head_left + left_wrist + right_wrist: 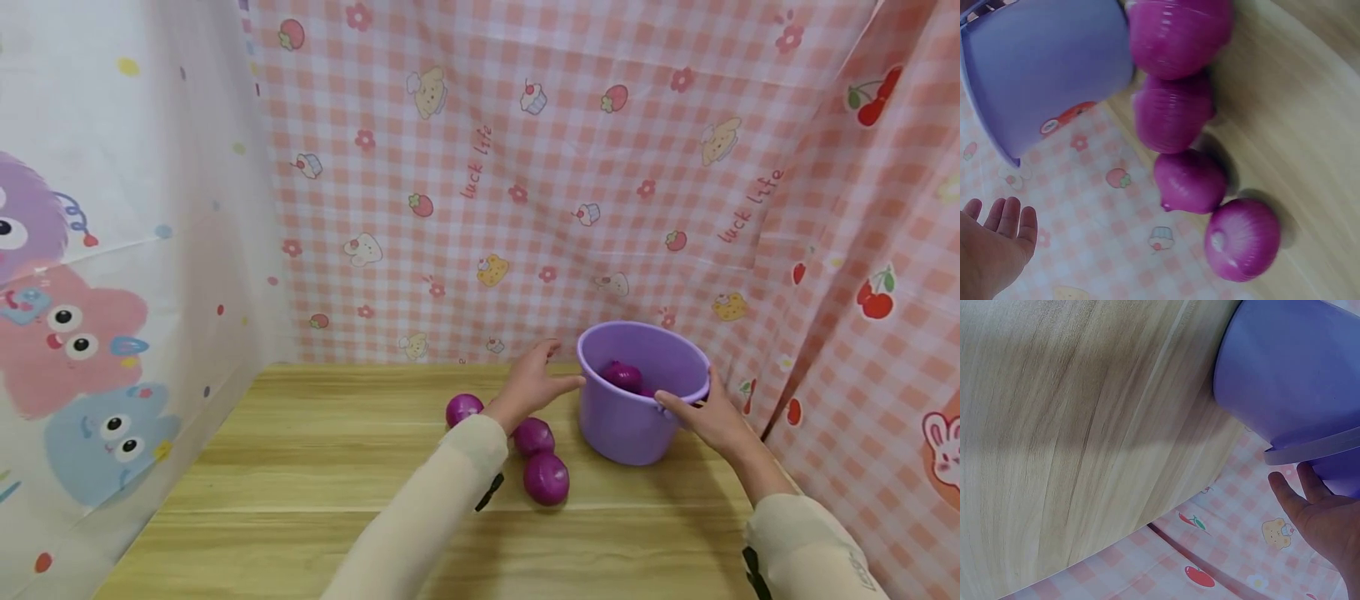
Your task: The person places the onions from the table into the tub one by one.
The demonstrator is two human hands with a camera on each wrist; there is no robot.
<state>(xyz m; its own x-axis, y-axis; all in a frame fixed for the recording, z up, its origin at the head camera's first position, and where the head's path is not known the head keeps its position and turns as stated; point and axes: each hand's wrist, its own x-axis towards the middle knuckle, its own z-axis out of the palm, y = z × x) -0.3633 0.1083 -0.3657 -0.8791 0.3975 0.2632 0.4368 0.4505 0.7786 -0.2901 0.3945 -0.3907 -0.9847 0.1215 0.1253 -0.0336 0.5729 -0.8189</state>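
The right hand [716, 421] grips the bucket [626, 427] at its right side; the left hand [531, 387] is just beside it, spread apart; the bucket stands on the table [337, 475], with onions [624, 377] inside; four more onions [1190, 181] lie in line nearby.

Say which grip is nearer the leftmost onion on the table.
Left: the left grip is right of the onion, apart; the right grip is farther off, at the rim of the purple bucket.

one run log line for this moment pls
left hand: empty, beside bucket | right hand: gripping bucket at rim | bucket: onions inside | loose onions: four on table
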